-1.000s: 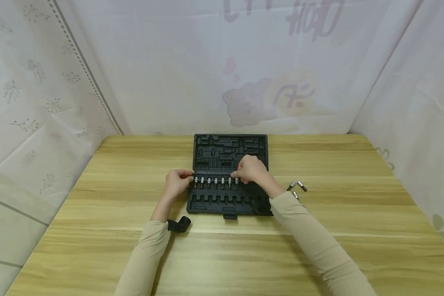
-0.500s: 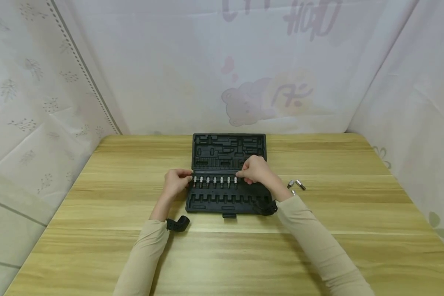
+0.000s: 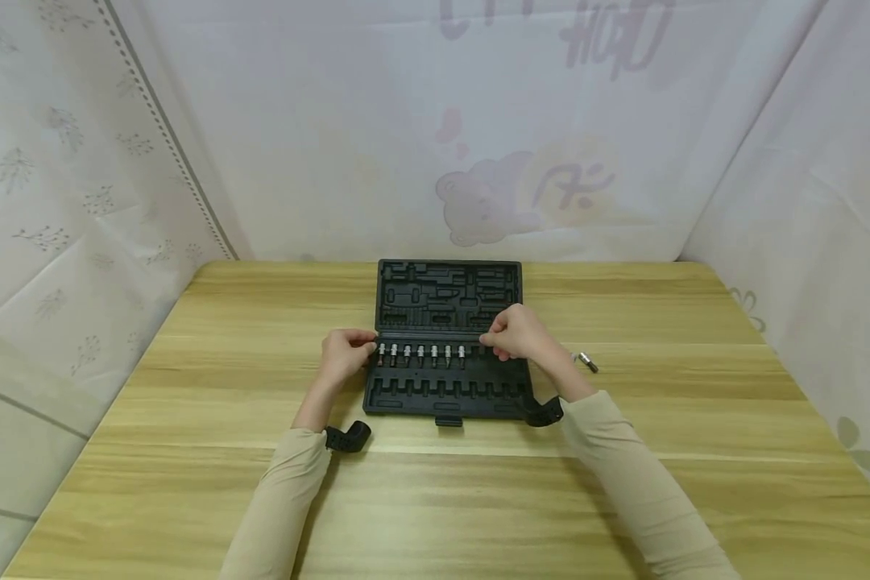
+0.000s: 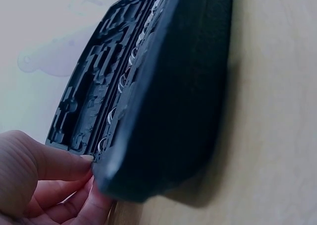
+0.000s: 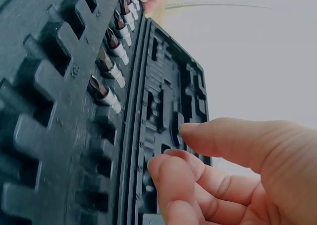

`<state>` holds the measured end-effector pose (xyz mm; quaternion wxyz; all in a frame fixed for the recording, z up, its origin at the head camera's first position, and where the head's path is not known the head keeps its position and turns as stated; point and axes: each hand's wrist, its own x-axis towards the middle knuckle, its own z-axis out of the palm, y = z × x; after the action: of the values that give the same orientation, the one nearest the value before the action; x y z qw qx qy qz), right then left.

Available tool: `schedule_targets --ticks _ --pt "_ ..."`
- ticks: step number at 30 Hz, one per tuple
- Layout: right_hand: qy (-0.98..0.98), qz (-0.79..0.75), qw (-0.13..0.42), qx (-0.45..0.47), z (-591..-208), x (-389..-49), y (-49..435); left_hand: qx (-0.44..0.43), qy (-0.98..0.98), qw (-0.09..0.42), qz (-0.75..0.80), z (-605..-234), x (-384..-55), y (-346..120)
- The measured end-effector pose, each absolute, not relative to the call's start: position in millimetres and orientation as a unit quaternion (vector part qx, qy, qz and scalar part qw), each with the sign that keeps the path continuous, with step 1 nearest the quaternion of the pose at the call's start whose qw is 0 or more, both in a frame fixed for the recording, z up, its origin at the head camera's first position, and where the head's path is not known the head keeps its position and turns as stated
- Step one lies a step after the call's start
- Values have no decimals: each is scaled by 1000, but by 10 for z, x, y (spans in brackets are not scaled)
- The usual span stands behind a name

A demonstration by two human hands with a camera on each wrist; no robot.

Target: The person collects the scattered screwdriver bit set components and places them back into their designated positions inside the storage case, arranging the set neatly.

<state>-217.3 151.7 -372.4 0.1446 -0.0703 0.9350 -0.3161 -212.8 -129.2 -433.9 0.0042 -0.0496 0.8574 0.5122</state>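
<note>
A black tool case [image 3: 406,412] lies unfolded on the table, with molded slots in both halves. Along the upper row of its near half sit several silver bit sockets [image 3: 420,352] with dark tips. My left hand [image 3: 343,356] pinches the case's left edge near the hinge, thumb on top and fingers against the side in the left wrist view. My right hand [image 3: 520,334] hovers above the right part of that row, beside the unfilled slots. In the right wrist view its thumb and loosely bent fingers [image 5: 176,178] stand apart with nothing between them.
On the table right of the case lies a loose bit socket [image 3: 588,362], and another is partly hidden behind my right wrist. A black strap mount [image 3: 348,437] sits on the left wrist. Printed fabric [image 3: 333,161] hangs behind the wooden table [image 3: 435,515].
My right hand has shifted to the right along the slot row, away from the last seated bit socket. The left hand stays on the case's edge.
</note>
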Motion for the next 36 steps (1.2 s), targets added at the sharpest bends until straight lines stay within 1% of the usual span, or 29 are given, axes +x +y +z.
schedule_targets --ticks 7,17,27,36 --pt "933 -326 137 -70 -3737 -2112 1628 -52 856 3 514 -4335 -2130 -1282" --pt "918 -363 155 -51 -3764 -2059 1834 -56 851 14 521 -4327 -2117 -1282" --pt "922 -357 134 -61 -3755 -1995 2034 -55 852 7 520 -4325 -2121 -1279" --pt "925 -351 136 -48 -3748 -1931 2226 -59 855 12 515 -4337 -2131 -1284"
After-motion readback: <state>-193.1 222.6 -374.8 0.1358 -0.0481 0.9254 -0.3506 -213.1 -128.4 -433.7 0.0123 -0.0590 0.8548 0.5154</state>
